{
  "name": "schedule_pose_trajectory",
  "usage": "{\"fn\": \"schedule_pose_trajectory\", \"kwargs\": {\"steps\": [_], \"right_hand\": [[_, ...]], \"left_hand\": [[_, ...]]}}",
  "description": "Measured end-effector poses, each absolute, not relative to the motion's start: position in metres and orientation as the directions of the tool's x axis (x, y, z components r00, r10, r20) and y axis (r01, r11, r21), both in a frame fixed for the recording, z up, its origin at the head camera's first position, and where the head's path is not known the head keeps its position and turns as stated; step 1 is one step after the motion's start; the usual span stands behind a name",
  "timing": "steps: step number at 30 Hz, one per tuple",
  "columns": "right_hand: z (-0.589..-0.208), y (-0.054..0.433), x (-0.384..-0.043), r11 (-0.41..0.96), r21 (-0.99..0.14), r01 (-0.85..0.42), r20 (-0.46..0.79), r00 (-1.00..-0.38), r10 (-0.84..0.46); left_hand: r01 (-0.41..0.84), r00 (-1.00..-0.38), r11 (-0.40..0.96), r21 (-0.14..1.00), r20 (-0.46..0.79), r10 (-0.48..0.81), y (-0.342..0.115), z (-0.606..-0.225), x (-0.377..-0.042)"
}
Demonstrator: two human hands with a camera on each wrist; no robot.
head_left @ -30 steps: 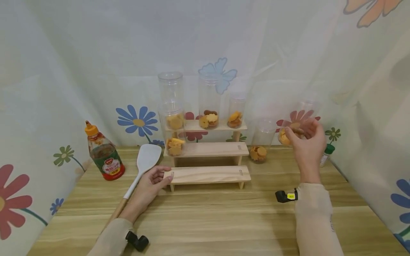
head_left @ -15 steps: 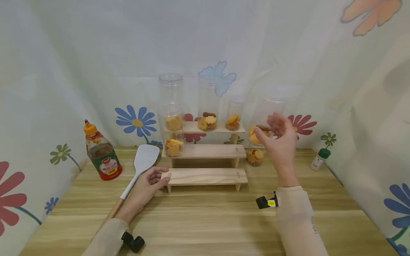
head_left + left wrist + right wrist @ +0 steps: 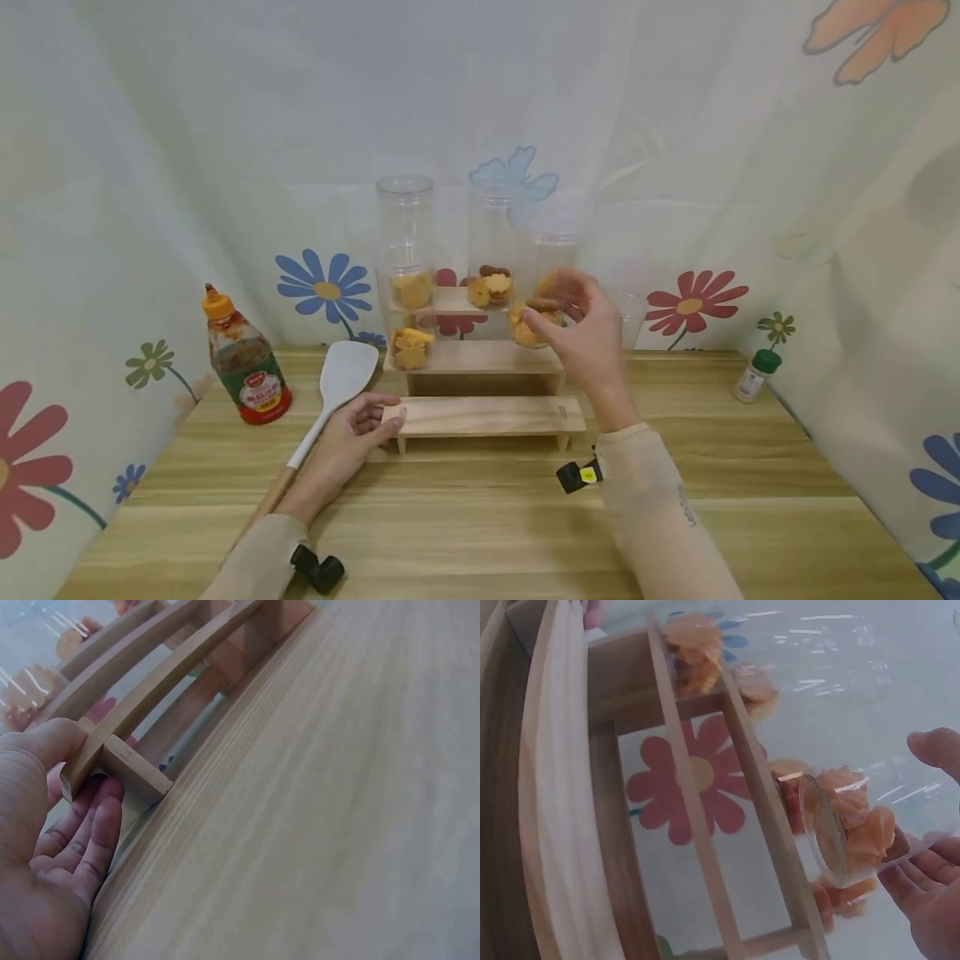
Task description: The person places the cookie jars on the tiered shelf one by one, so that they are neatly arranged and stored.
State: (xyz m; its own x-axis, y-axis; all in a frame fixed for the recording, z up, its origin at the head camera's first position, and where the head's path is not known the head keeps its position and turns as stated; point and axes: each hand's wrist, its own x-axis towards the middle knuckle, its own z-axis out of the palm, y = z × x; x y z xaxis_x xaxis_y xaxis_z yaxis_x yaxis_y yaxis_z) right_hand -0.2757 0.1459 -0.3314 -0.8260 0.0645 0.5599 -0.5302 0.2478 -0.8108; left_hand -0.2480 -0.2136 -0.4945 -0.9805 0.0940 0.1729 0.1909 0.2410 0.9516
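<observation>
My right hand (image 3: 588, 333) holds a clear jar of cookies (image 3: 527, 327) by its side, at the right end of the middle tier of a wooden three-tier stand (image 3: 480, 357). In the right wrist view, the jar's base (image 3: 826, 829) appears off the boards. My left hand (image 3: 341, 446) grips the left end of the bottom tier (image 3: 135, 697), thumb above and fingers below. Cookie jars stand at the left of the middle tier (image 3: 410, 348) and on the top tier (image 3: 489, 287). Another top-tier jar is mostly hidden behind the held one.
A spatula (image 3: 347, 371) lies beside my left forearm. Left of it stands a sauce bottle (image 3: 255, 375). A green-capped shaker (image 3: 752, 379) is at the far right. Behind my right hand, a clear jar (image 3: 632, 321) is partly hidden. A flowered curtain hangs behind the table.
My right hand has carried the jar leftward, from right of the stand to its middle tier. My left hand keeps its grip on the bottom tier.
</observation>
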Motion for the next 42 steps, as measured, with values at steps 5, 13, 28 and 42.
{"fn": "schedule_pose_trajectory", "kwargs": {"steps": [5, 13, 28, 42], "right_hand": [[-0.337, 0.124, -0.279, 0.282, -0.82, -0.498, 0.523, -0.852, 0.015], [-0.357, 0.106, -0.285, 0.297, -0.826, -0.478, 0.499, -0.867, -0.007], [-0.38, 0.096, -0.288, 0.347, -0.811, -0.472, 0.512, -0.858, 0.03], [-0.382, 0.094, -0.289, 0.363, -0.815, -0.452, 0.49, -0.872, 0.015]], "left_hand": [[0.192, -0.98, 0.232, 0.953, 0.175, 0.094, -0.214, -0.495, -0.247], [0.19, -0.98, 0.236, 0.953, 0.171, 0.102, -0.212, -0.496, -0.246], [0.173, -0.983, 0.254, 0.952, 0.153, 0.097, -0.21, -0.494, -0.247], [0.177, -0.984, 0.26, 0.949, 0.16, 0.083, -0.211, -0.488, -0.245]]}}
